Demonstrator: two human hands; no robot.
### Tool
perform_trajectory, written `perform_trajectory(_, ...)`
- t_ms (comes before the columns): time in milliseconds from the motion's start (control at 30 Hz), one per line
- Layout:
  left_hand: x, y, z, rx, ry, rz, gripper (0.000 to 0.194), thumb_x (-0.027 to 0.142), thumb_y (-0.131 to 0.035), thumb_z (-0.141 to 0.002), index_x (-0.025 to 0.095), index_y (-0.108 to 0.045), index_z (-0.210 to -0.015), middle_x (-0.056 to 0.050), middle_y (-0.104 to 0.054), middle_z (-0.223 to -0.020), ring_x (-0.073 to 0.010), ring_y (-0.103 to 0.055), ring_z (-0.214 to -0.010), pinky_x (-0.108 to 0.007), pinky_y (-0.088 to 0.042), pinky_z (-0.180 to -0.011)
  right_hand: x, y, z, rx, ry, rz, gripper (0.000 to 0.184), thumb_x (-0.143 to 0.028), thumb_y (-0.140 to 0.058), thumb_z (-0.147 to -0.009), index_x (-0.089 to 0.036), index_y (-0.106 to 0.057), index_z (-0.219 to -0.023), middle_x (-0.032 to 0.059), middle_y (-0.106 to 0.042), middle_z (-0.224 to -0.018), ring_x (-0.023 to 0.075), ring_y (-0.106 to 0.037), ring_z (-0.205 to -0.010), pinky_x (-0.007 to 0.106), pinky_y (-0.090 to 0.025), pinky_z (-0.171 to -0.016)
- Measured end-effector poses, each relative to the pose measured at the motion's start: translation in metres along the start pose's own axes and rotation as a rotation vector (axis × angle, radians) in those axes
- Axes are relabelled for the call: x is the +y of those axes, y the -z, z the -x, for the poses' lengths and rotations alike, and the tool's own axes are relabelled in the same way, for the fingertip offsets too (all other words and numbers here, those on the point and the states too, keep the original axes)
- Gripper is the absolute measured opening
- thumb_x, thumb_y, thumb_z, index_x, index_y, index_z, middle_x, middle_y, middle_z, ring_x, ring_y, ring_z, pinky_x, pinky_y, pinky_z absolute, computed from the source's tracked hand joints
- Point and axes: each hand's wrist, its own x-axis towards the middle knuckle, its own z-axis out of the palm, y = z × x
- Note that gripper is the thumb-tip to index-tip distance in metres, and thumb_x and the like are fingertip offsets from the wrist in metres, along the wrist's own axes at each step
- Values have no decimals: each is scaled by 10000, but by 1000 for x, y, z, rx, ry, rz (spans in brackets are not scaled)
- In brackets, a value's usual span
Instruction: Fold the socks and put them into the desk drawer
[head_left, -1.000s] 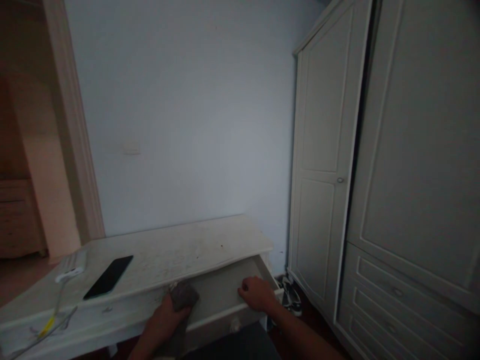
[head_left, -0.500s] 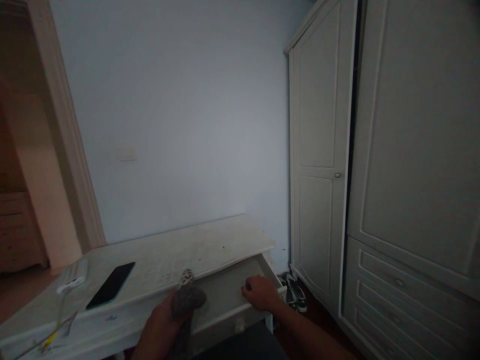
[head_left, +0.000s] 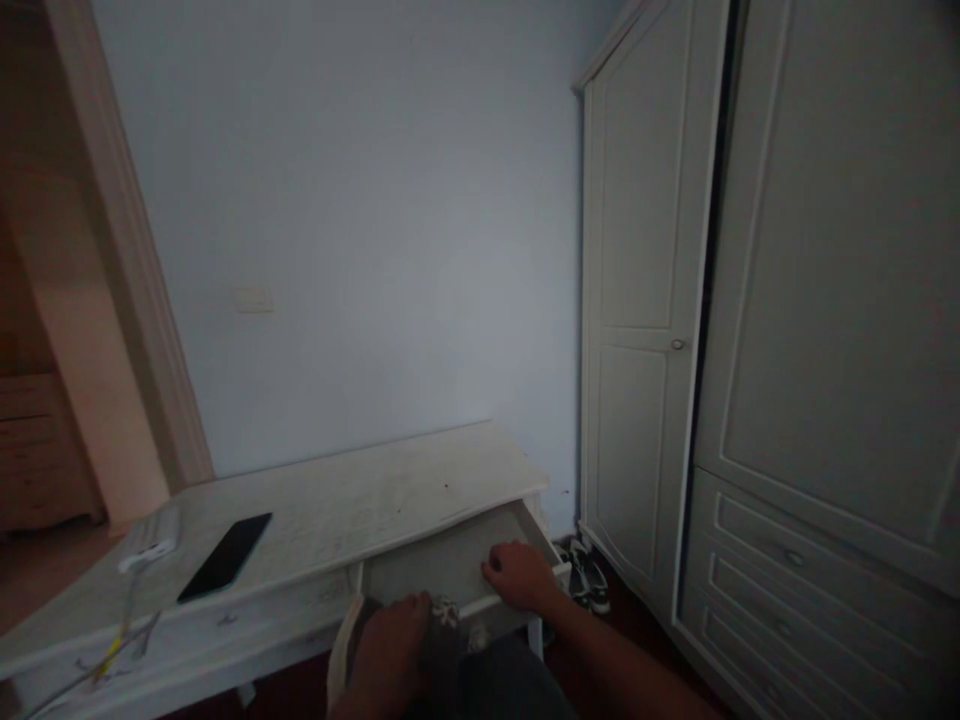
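My left hand (head_left: 394, 640) is closed on a grey cloth (head_left: 439, 655) in front of the pulled-out drawer. The cloth has a whitish edge on its left and a light, patterned bit (head_left: 445, 610) by my fingertips; its lower part runs out of view. Over the right end of the drawer (head_left: 431, 570) is my right hand (head_left: 517, 573), its fingers curled in and the wrist crossing the drawer's front panel. Whether anything is inside those fingers is hidden. A round knob (head_left: 478, 635) sits on the drawer front, close to the cloth.
The white desk (head_left: 360, 490) carries a dark phone (head_left: 226, 557) and a white power strip (head_left: 152, 540) with a cable hanging over the front. Shoes (head_left: 589, 578) lie on the floor between desk and wardrobe (head_left: 637, 430). A doorway opens at far left.
My left hand has moved right and turned over, back upward, bringing the cloth low in front of the drawer. My right hand stays almost where it was. The view has shifted slightly.
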Motion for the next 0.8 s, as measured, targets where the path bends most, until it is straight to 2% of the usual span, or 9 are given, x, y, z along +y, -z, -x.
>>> perform_trajectory(133,20,-8,-8,28,-13,-74,482,364,-732,-774,214,-774,-1230,-163,-807,-1202,-388,-747,-1137,-438,-538,-958,0,-1,-1,-5,2,2,374,-454,-530,-998,-213,-814,-1031,149,-811,-1074,305,-755,-1024,355,-498,-847)
perform_trajectory(233,13,6,-9,30,-84,-45,344,492,-732,-786,267,-836,-1026,-117,-842,-1072,-373,-779,-1031,-387,-547,-846,1,-2,-1,-1,4,-2,378,-456,-521,-1005,-213,-809,-1033,149,-809,-1081,305,-753,-1024,354,-493,-843)
perform_trajectory(333,-1,20,-10,-6,-176,114,295,534,-733,-778,269,-841,-849,-55,-849,-908,-321,-790,-924,-323,-538,-789,1,-2,-1,5,5,-9,367,-458,-525,-1008,-227,-810,-1001,129,-814,-1054,291,-754,-1011,343,-487,-844)
perform_trajectory(400,-14,31,-10,60,-178,309,344,548,-670,-822,249,-839,-845,-34,-848,-898,-303,-779,-923,-311,-547,-809,1,-2,0,12,2,-13,360,-458,-531,-1005,-231,-810,-988,124,-816,-1038,288,-756,-1006,340,-485,-844)
perform_trajectory(500,-37,55,-4,265,-117,566,453,594,-585,-876,230,-840,-962,-17,-852,-1007,-305,-758,-1014,-315,-557,-883,0,-2,1,19,-7,-15,374,-463,-521,-1008,-226,-811,-998,136,-812,-1058,297,-752,-1013,346,-487,-844)
perform_trajectory(600,-48,71,5,243,-118,554,399,562,-643,-855,241,-830,-1001,4,-852,-1009,-300,-763,-989,-314,-559,-880,-1,0,2,6,-4,-11,377,-460,-519,-1005,-221,-811,-1012,144,-810,-1079,303,-748,-1025,352,-487,-849)
perform_trajectory(667,-41,65,8,171,-92,426,412,480,-742,-777,266,-807,-1123,4,-838,-1143,-305,-751,-1086,-322,-544,-941,-2,1,1,-5,-1,-5,368,-455,-532,-998,-217,-812,-1017,146,-810,-1078,306,-749,-1024,355,-488,-849)
perform_trajectory(767,-17,31,3,36,16,150,747,380,-881,-568,265,-739,-1292,-72,-763,-1358,-369,-690,-1255,-400,-510,-1044,-1,1,1,0,-6,2,374,-453,-526,-1004,-213,-812,-1027,151,-809,-1081,309,-750,-1025,357,-490,-853)
perform_trajectory(800,-9,19,0,8,18,64,735,404,-887,-545,237,-754,-1248,-112,-777,-1316,-403,-703,-1221,-439,-522,-1021,-1,0,1,5,-9,4,379,-451,-518,-1009,-214,-812,-1029,151,-809,-1083,307,-749,-1030,355,-489,-857)
